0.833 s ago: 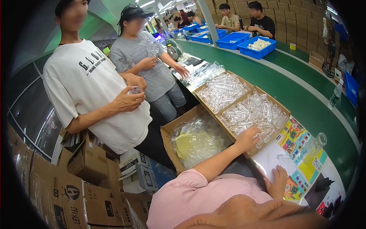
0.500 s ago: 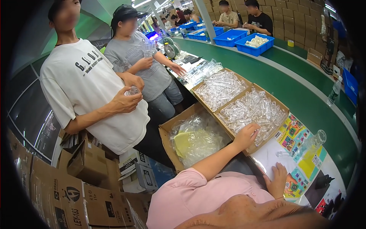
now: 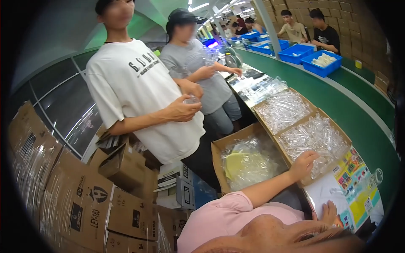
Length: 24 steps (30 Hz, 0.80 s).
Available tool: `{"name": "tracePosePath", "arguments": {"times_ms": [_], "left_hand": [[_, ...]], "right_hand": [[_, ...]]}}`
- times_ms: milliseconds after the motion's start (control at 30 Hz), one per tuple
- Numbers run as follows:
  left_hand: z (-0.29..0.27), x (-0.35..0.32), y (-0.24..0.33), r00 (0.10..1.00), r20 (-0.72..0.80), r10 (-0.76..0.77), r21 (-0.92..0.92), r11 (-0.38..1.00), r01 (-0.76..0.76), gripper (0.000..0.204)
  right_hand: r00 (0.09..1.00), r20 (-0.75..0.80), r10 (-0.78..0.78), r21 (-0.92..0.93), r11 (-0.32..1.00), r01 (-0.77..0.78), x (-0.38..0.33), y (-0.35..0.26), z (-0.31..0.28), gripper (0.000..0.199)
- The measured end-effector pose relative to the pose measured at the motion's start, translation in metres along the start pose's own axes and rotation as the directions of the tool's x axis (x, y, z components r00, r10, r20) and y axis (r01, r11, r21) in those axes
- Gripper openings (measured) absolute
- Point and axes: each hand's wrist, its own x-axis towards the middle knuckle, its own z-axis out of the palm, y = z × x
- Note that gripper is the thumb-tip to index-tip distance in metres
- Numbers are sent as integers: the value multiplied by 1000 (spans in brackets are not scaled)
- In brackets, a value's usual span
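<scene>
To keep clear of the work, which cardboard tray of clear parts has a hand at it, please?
The nearer tray: the left hand is at its edge, while the farther tray has none.

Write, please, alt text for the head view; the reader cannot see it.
A person's left hand is at the near edge of a cardboard box of clear pieces; the right hand rests on the table. At left, a person in white and another in grey hold clear objects.
</scene>
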Motion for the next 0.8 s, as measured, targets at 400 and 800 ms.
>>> {"name": "tracePosePath", "arguments": {"times_ms": [400,800], "left_hand": [[-7,-2,-6,997,69,-44,11,999,43,28],[-3,-6,-18,993,117,23,3,1000,-23,31]], "right_hand": [[992,-40,-117,-80,990,113,0,10,16,59],[999,-9,36,-35,999,-36,13,-26,-8,57]]}}
